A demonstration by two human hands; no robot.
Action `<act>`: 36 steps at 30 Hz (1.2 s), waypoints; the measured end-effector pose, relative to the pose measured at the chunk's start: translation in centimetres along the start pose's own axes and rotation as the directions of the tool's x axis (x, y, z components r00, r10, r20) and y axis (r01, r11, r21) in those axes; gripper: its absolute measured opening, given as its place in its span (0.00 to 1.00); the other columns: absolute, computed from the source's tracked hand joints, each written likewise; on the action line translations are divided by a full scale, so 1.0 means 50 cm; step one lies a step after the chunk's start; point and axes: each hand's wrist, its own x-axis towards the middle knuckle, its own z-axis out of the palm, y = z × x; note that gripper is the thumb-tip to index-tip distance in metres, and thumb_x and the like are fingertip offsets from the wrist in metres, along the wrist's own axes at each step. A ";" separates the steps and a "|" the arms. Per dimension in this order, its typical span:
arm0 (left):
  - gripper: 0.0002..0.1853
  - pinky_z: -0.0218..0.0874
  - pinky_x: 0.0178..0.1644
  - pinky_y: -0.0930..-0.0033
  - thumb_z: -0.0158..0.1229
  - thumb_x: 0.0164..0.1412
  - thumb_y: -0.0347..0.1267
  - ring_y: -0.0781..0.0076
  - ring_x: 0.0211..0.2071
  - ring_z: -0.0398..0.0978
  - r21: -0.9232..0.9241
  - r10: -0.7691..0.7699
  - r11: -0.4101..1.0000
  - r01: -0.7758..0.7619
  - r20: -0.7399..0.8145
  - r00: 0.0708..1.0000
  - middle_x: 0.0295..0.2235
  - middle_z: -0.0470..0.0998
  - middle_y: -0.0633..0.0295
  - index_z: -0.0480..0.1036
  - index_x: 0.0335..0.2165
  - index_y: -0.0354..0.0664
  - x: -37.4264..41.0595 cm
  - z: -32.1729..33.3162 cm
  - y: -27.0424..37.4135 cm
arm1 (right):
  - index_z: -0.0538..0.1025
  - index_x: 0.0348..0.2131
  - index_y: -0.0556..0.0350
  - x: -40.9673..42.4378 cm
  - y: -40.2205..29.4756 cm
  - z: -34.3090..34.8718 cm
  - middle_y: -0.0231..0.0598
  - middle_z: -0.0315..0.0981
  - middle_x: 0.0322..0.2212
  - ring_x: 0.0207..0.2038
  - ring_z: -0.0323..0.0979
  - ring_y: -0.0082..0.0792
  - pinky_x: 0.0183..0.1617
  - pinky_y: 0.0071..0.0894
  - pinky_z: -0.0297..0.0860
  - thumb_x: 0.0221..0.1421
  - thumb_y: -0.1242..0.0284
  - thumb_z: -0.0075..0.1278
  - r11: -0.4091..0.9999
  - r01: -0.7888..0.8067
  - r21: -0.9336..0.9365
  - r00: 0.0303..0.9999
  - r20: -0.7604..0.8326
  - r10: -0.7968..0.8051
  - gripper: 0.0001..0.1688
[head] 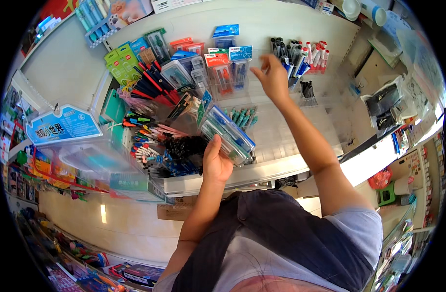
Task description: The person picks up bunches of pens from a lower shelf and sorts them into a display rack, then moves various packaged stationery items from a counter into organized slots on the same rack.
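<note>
My left hand (216,160) is closed around several clear plastic packs of stationery (228,135), some with blue and some with green contents, tilted over the shelf front. Raised above the shelf, my right hand (272,75) has its fingers apart and holds nothing. Just left of it stand a blue-topped pack (240,71) and a red-topped compass pack (223,75) in a clear divider. Black markers (279,49) and red-capped markers (317,56) stand behind and right of that hand. Teal pens (243,116) lie beyond the held packs.
Pens and pencils (146,127) crowd the compartments at left, beside green boxes (122,64). The white shelf edge (277,171) runs in front of my body. A hanging blue sign (64,126) sits at left; bagged black goods (385,100) are at right.
</note>
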 end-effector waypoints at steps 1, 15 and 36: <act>0.21 0.59 0.58 0.55 0.52 0.65 0.37 0.65 0.52 0.69 0.003 0.006 1.000 -0.006 -0.023 1.000 0.50 0.72 0.62 0.64 0.53 0.40 0.001 0.003 -0.001 | 0.77 0.37 0.62 -0.033 -0.025 -0.011 0.42 0.74 0.21 0.28 0.73 0.31 0.33 0.32 0.67 0.46 0.65 0.63 0.980 -0.167 0.108 0.983 0.093 0.157 0.21; 0.20 0.60 0.58 0.51 0.54 0.63 0.32 0.58 0.53 0.68 0.058 0.013 0.998 -0.012 -0.014 1.000 0.49 0.71 0.59 0.64 0.52 0.40 0.003 0.014 -0.010 | 0.76 0.35 0.63 -0.029 -0.106 -0.093 0.30 0.72 0.22 0.24 0.66 0.18 0.27 0.20 0.64 0.52 0.72 0.57 0.943 -0.307 0.126 0.640 0.761 0.107 0.12; 0.20 0.59 0.57 0.59 0.49 0.62 0.22 0.63 0.50 0.69 0.085 0.033 0.996 -0.028 -0.063 0.997 0.48 0.71 0.59 0.64 0.53 0.36 0.011 0.028 0.008 | 0.75 0.36 0.59 0.047 0.030 0.003 0.48 0.75 0.36 0.39 0.73 0.51 0.39 0.41 0.69 0.42 0.71 0.64 0.954 0.081 -0.290 0.979 0.202 -0.021 0.20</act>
